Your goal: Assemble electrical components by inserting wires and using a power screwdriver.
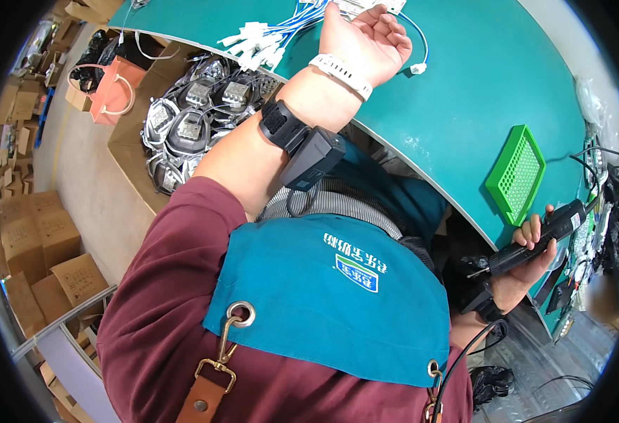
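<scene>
My left hand [374,44] is over the far part of the green table [436,106], palm up. Its fingers are loosely curled and apart from the thumb, with nothing visible in them. A bundle of blue-and-white wires with white connectors [260,44] lies just left of that wrist. One white connector [418,68] sits on the table right of the hand. Near the table's right edge, my right hand [528,257] is closed around a black electric screwdriver [546,234], its bit pointing down and left. A bright green perforated tray [521,173] lies just beyond the screwdriver.
An open carton [132,144] beside the table holds several wrapped black-and-silver parts [190,130]. An orange bag [115,88] stands behind it. Cardboard boxes [38,240] are stacked at the left. Loose circuit boards and cables [591,233] clutter the right edge.
</scene>
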Demonstrator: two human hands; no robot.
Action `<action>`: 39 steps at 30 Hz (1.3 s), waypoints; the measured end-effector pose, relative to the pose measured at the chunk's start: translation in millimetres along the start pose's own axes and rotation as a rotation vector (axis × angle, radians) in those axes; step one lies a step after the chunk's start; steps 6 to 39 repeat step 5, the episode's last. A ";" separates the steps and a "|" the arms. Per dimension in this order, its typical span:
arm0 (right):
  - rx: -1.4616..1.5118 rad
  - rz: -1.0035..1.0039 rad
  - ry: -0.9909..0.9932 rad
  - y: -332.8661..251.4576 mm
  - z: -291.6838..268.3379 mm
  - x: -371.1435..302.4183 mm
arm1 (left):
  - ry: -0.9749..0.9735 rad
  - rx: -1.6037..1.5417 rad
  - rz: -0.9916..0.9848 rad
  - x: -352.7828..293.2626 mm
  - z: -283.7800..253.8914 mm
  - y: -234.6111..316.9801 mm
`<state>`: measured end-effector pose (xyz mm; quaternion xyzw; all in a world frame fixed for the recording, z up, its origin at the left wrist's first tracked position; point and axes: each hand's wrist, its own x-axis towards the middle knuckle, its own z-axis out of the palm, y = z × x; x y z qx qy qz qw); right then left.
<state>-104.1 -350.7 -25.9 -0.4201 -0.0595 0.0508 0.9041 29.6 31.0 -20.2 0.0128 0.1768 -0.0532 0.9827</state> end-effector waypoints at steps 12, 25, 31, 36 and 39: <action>0.090 0.036 0.049 0.7 -8.3 -2.1 | -0.078 -0.035 0.026 -2.8 4.2 4.8; 0.090 0.036 0.049 0.7 -8.3 -2.1 | -0.078 -0.035 0.026 -2.8 4.2 4.8; 0.090 0.036 0.049 0.7 -8.3 -2.1 | -0.078 -0.035 0.026 -2.8 4.2 4.8; 0.090 0.036 0.049 0.7 -8.3 -2.1 | -0.078 -0.035 0.026 -2.8 4.2 4.8; 0.090 0.036 0.049 0.7 -8.3 -2.1 | -0.078 -0.035 0.026 -2.8 4.2 4.8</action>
